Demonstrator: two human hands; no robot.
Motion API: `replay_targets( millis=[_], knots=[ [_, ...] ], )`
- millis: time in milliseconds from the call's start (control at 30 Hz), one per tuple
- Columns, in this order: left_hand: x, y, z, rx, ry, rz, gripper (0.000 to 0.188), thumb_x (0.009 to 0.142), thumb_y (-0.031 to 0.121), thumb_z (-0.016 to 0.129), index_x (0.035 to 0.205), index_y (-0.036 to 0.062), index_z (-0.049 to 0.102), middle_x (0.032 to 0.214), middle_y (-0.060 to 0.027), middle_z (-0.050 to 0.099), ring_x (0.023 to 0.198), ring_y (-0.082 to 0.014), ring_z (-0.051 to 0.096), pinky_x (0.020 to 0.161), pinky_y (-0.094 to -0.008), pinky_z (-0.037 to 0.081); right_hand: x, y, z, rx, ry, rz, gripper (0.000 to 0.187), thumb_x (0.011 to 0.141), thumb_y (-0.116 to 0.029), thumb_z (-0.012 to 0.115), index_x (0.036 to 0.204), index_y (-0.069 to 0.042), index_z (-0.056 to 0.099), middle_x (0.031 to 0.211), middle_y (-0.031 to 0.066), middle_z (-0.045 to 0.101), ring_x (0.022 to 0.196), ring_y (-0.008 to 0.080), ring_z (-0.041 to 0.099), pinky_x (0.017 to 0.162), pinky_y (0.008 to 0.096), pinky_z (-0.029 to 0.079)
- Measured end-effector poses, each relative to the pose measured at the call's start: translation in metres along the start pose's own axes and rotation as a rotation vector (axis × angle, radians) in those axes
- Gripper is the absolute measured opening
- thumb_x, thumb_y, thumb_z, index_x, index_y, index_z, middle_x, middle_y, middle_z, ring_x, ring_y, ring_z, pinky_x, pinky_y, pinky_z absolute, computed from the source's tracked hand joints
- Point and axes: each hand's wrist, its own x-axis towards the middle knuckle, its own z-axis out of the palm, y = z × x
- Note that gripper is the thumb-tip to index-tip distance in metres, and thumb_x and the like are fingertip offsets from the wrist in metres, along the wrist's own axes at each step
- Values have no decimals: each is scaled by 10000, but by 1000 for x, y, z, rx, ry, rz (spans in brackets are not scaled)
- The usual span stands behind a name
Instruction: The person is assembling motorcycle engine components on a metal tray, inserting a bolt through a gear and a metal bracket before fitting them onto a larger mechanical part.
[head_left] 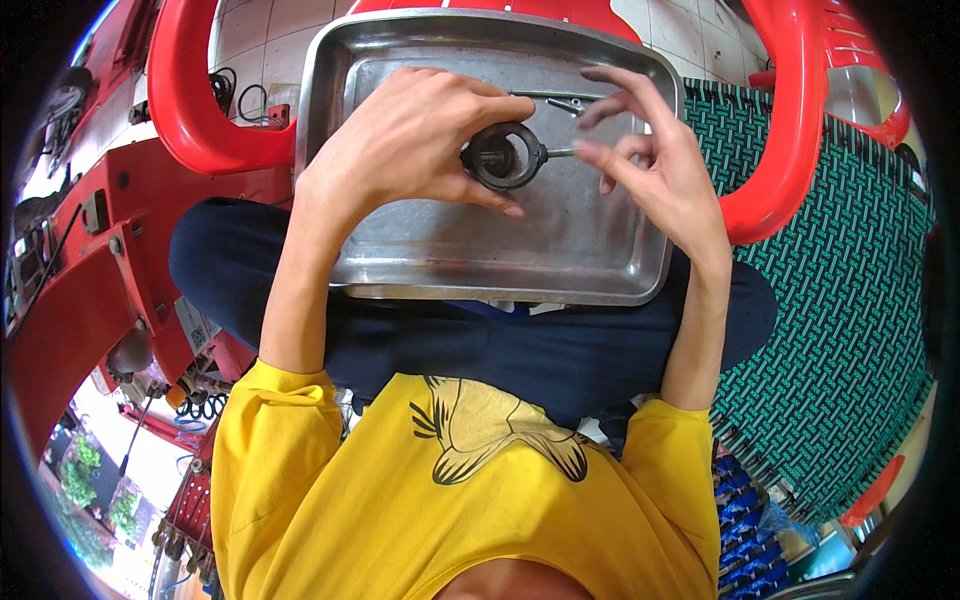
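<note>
My left hand (420, 135) is closed round a dark ring-shaped metal part (521, 181), thumb below and fingers above. Inside the ring's opening shows a dark round piece (494, 155). A thin light-grey metal shaft (562, 152) sticks out from the ring's right side. At its outer end is my right thumb; the fingers of my right hand (655, 165) are spread and bent above the tray. I cannot tell whether the thumb presses on the shaft. Just beyond, a small slim metal piece like a bolt (566, 105) lies in the metal tray (480, 268).
The shallow tray stands before my crossed legs, inside red curved plastic frames (790, 130). Green woven matting (830, 330) spreads on the right. Red machinery (130, 240) with cables is on the left. Pale floor tiles (275, 35) show at the far side.
</note>
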Motion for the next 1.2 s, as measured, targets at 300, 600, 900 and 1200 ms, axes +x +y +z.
replay_targets(
  millis=[300, 600, 900, 1200],
  knots=[
    [-3, 2, 2, -11, -25, -21, 750, 661, 533, 935, 1206, 73, 702, 810, -130, 688, 781, -349, 695, 734, -458, 529, -2, -5, -15, -3, -69, 139, 523, 911, -167, 818, 1367, -27, 603, 969, 103, 765, 614, 76, 664, 575, 241, 496],
    [-2, 3, -2, 38, -42, -35, 717, 675, 525, 929, 1193, 79, 713, 793, -124, 693, 762, -333, 697, 732, -445, 539, -4, -2, -10, 40, -82, 222, 556, 900, -153, 818, 1391, -22, 592, 951, 99, 750, 611, 75, 642, 590, 238, 490],
    [-4, 2, -2, 79, -7, -33, 703, 682, 513, 927, 1200, 75, 743, 800, -111, 729, 755, -304, 719, 737, -426, 564, -2, -3, -10, 21, -150, 189, 603, 903, -104, 800, 1453, -64, 555, 961, 101, 744, 618, 88, 650, 579, 264, 500],
    [-4, 0, -1, 58, -21, -39, 693, 672, 499, 934, 1193, 80, 750, 855, -129, 757, 777, -308, 735, 744, -429, 572, -1, -6, -3, 30, -112, 206, 542, 957, -135, 762, 1447, -46, 547, 916, 108, 744, 594, 114, 661, 566, 277, 507]
  ],
)
